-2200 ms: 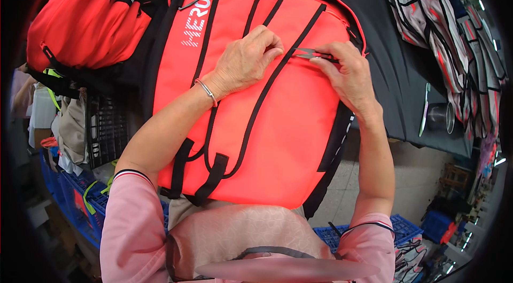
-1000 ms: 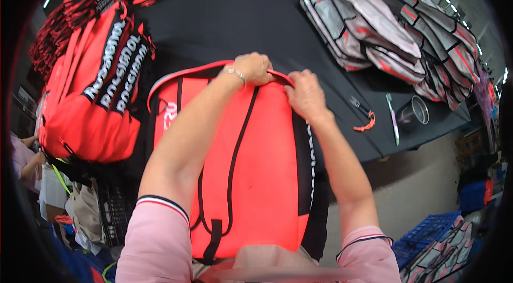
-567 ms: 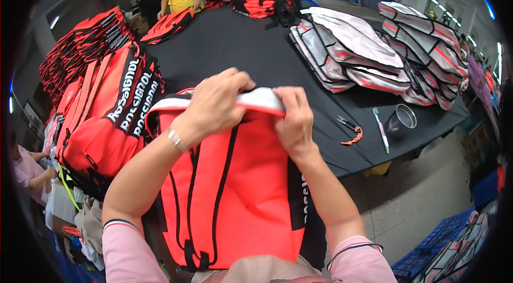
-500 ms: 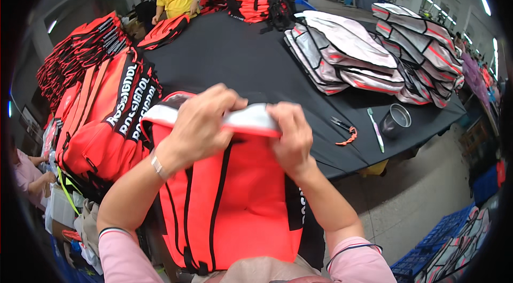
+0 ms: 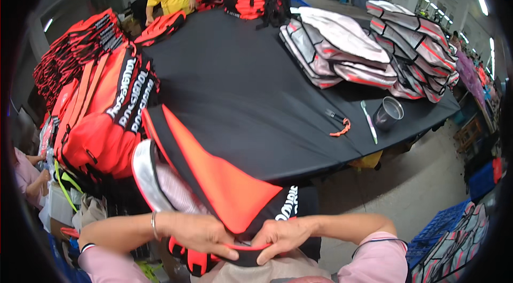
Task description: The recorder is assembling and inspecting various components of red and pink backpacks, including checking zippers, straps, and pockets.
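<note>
1. Backpack, red and black, is against the person's body, its front just beyond both hands; its strap side no longer faces up, and the rim is now drawn in close.
2. Left hand and right hand pinch that rim side by side, so the inside seems to turn toward the person; grey lining shows beyond the left hand.
3. Snips lie unheld on the table, beyond the right hand, near a toothbrush and cup.
4. Red bags stand beyond the left hand.

Tbl ctr free btwn red bags & grey bags, open bag nearside
</note>
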Tool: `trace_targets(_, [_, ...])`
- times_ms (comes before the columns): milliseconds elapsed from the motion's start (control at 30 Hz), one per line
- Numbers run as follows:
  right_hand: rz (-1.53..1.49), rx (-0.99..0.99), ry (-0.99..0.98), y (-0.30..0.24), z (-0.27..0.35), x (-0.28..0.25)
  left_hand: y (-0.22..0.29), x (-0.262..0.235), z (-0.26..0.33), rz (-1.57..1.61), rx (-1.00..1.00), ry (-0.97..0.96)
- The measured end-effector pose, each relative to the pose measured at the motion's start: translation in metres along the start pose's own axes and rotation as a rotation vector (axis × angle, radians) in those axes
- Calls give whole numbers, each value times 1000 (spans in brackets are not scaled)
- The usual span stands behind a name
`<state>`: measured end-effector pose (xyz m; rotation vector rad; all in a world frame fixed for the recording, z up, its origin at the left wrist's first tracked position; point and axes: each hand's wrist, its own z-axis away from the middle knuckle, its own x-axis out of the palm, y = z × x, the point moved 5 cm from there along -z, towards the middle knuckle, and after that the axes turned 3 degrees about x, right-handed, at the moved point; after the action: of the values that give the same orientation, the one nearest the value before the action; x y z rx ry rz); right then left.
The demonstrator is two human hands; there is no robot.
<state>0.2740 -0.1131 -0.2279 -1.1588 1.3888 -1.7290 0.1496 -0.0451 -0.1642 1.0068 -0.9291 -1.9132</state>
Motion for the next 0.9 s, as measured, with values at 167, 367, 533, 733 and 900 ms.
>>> trace_targets(167, [97, -181, 494, -65, 15, -84, 9, -88, 10, 195, 85, 426])
trace_targets(367, [40, -452, 1037, -109, 25, -140, 17, -135, 2, 344, 28, 640])
trace_targets(533, [108, -412, 1053, -107, 21, -132, 5, -113, -4, 552, 41, 621])
trace_targets(733, [130, -431, 1099, -103, 24, -137, 9, -106, -12, 593, 9, 650])
trace_targets(900, [204, -339, 1075, -102, 27, -140, 9, -108, -19, 560, -26, 541])
